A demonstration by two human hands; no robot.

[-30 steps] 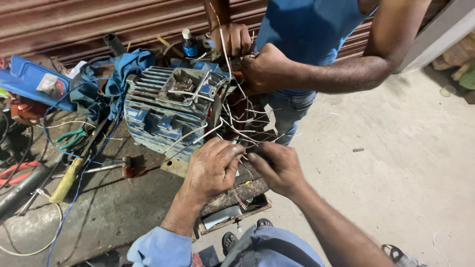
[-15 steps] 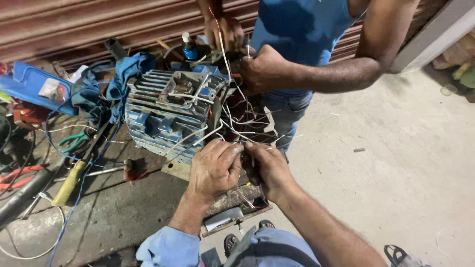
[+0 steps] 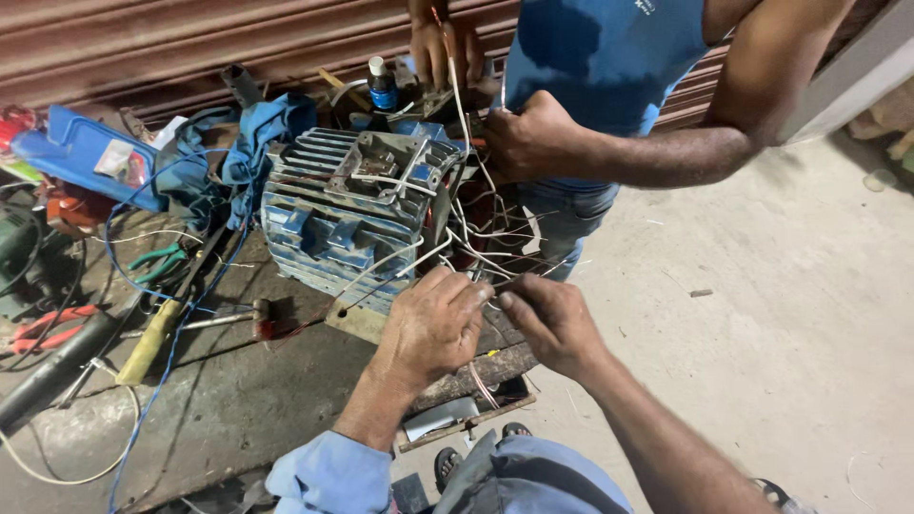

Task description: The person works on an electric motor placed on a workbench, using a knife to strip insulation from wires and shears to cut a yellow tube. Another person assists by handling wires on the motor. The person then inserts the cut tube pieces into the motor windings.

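A: Here, both hands, left hand (image 3: 433,324) and right hand (image 3: 552,322), pinch the white lead wires (image 3: 476,249) at the open end of the blue electric motor (image 3: 347,214).

B: Keep strands separate. Free floor lies right; a co-worker's hands (image 3: 524,133) crowd behind, tools (image 3: 152,328) left.

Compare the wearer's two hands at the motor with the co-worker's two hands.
The left hand and right hand meet low at the motor's open end, pinching white wires. The co-worker's hands sit higher and apart: one fisted around wires, the other holding a wire up by the shutter. All four hands are bare and handle wires.
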